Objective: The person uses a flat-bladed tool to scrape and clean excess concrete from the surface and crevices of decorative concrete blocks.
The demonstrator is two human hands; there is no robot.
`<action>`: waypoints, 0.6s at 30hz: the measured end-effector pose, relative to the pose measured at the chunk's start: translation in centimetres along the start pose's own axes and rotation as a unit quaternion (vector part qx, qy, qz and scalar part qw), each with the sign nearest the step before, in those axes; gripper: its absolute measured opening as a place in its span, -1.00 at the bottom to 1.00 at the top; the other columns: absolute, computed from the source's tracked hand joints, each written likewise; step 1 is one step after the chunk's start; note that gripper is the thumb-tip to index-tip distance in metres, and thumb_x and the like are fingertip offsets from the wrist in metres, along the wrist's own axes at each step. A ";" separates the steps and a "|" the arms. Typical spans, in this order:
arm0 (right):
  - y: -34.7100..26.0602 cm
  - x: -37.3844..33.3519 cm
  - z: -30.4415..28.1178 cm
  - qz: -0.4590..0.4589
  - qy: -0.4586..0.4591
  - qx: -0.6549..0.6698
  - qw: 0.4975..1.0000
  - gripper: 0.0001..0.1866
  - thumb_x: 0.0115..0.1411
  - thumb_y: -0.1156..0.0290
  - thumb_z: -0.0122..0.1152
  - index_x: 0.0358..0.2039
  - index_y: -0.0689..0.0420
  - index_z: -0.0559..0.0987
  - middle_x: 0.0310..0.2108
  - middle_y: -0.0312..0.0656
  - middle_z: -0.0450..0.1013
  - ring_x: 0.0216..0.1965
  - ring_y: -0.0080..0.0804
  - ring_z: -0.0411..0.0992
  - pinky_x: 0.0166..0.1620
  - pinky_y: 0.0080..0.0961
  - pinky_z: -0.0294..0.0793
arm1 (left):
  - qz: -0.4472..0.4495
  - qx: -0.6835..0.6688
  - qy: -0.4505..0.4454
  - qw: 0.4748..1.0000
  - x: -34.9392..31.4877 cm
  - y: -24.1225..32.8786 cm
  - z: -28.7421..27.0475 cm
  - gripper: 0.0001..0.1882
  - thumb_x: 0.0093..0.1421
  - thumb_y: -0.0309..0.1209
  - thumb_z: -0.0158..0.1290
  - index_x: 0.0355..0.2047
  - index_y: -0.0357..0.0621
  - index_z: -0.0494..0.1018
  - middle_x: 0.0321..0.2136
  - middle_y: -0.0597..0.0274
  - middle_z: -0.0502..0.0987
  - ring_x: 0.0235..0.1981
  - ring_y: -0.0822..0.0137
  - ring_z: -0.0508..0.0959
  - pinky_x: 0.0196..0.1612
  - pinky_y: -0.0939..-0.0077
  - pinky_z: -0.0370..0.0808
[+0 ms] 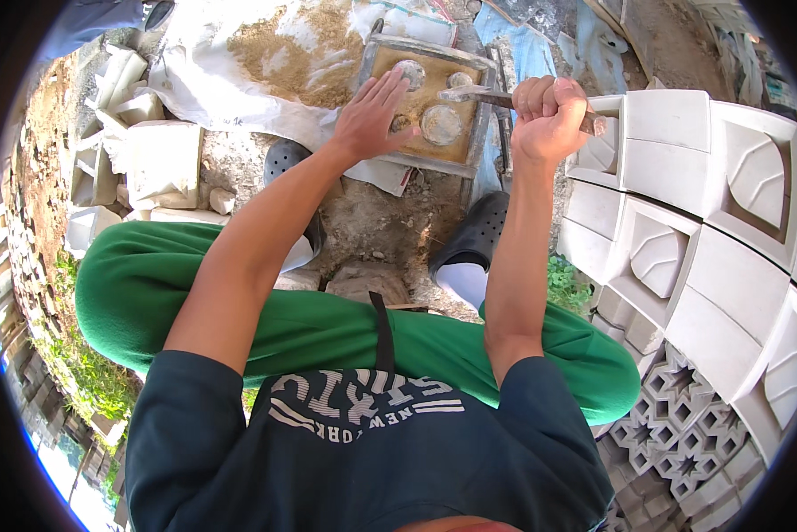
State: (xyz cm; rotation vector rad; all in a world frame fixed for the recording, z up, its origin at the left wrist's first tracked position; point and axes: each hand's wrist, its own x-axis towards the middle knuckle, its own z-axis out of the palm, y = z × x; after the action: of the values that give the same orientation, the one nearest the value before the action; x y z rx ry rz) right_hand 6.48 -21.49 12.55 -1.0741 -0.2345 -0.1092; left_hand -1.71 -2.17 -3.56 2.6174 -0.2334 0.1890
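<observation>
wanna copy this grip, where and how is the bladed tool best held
Probably by the handle of the bladed tool, reaching from the right: its slim shape suits a wrapping grasp, as the right hand shows, and the blade points left over the sand.

Bare brown earth (363, 226), rough and gritty, carries everything here. Over on the person's left I can see a squarish off-white block (162, 164); ahead lies a crumpled white sheet (205, 80), spread with loose tan sand (296, 58). A rectangular grey frame (434, 163) sits at the sheet's edge, its footing partly hidden. Stacked pale concrete blocks (669, 124) crowd the right.
</observation>
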 end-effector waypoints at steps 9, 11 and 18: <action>4.6 0.7 0.5 0.110 -0.051 -0.039 0.992 -0.65 0.10 0.45 0.00 -0.79 0.16 0.20 -0.78 -0.37 0.12 -0.69 -0.61 0.05 -0.60 -0.54 -0.01 | -0.015 0.107 0.036 0.993 -2.4 -1.3 0.3 0.14 0.04 0.37 -0.01 0.27 -0.44 0.06 0.32 -0.18 0.05 0.38 -0.03 -0.01 0.38 0.09 -0.10; 2.0 0.3 1.3 0.082 -0.055 -0.074 0.992 -0.65 0.11 0.44 0.02 -0.78 0.16 0.23 -0.76 -0.38 0.14 -0.68 -0.62 0.07 -0.60 -0.54 0.00 | -0.019 0.108 0.045 0.993 -2.3 -1.2 0.1 0.14 0.04 0.38 -0.02 0.27 -0.44 0.06 0.32 -0.18 0.04 0.38 -0.03 -0.02 0.38 0.08 -0.10; 5.1 1.9 1.6 0.131 -0.133 -0.112 0.976 -0.67 0.12 0.47 0.03 -0.78 0.19 0.34 -0.77 -0.38 0.23 -0.71 -0.64 0.11 -0.61 -0.56 0.02 | -0.024 0.080 0.041 0.996 -2.4 -1.0 0.1 0.08 0.07 0.29 0.03 0.29 -0.37 0.03 0.34 -0.15 0.00 0.39 -0.05 -0.05 0.37 0.03 -0.10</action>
State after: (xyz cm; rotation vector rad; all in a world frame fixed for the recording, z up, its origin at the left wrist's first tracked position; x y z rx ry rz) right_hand 9.12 -17.60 9.38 -1.3350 -0.3234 0.2524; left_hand -3.84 -1.08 -4.54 2.7633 -0.1305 0.3078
